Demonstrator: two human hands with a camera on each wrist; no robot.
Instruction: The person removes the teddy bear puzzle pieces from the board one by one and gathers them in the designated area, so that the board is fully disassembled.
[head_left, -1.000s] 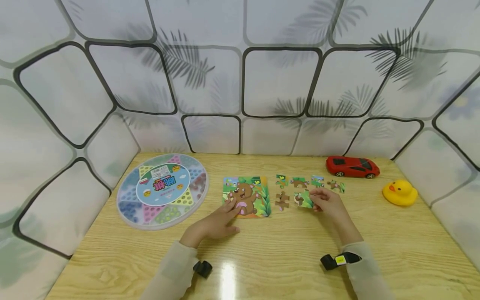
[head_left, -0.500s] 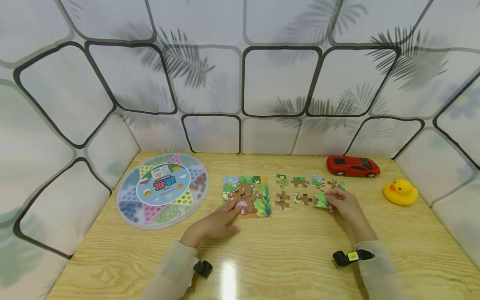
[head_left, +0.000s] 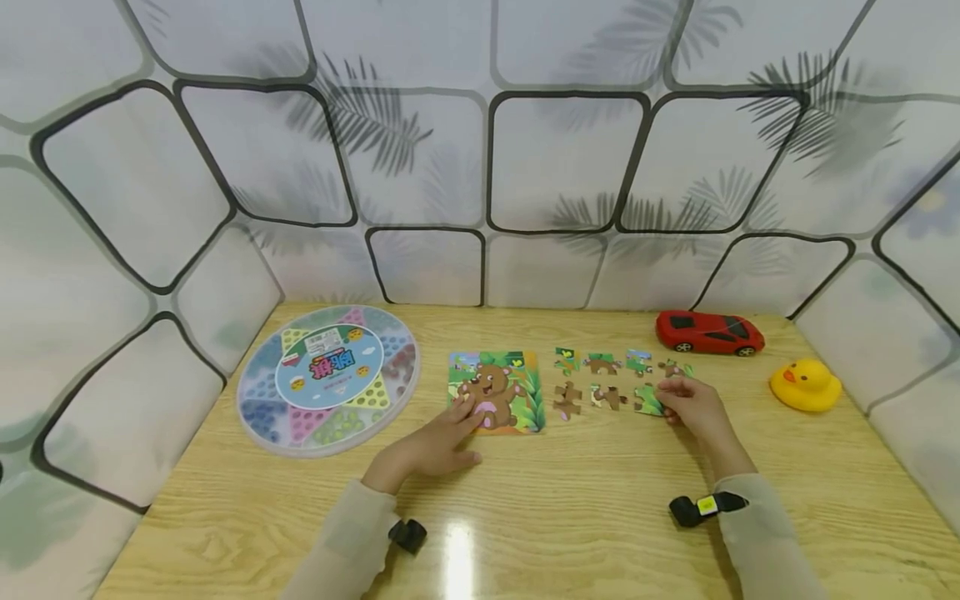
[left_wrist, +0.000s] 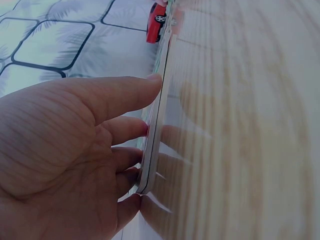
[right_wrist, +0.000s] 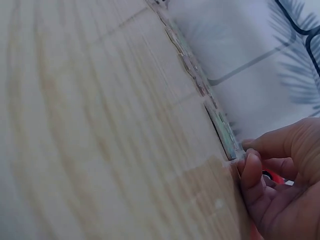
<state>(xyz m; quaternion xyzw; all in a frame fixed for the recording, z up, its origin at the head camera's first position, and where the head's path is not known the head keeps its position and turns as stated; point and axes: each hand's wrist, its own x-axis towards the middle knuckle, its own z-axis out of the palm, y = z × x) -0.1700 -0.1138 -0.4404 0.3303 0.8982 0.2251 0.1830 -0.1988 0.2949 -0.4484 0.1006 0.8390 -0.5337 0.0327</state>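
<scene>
My left hand [head_left: 433, 443] rests with extended fingers on the lower left of a square bear picture puzzle [head_left: 525, 392]. In the left wrist view its fingertips and thumb lie along the edge of that puzzle [left_wrist: 154, 135]. To the right, my right hand [head_left: 697, 408] pinches a green jigsaw piece [head_left: 648, 400] by its right side between thumb and fingers. The right wrist view has this piece [right_wrist: 221, 131] low over the wood, slightly tilted. Left of it lie a bear-patterned piece [head_left: 606, 397] and a brown piece [head_left: 567, 400].
Behind these sits a row of loose pieces, among them a brown one [head_left: 602, 364] and a blue-green one [head_left: 638, 362]. A round board game box [head_left: 397, 392] lies at the left. A red toy car [head_left: 708, 333] and a yellow rubber duck [head_left: 806, 385] stand at the right.
My right hand has moved the green piece to the right, out from over the bear-patterned piece, to the end of the front row. My left hand has stayed in place.
</scene>
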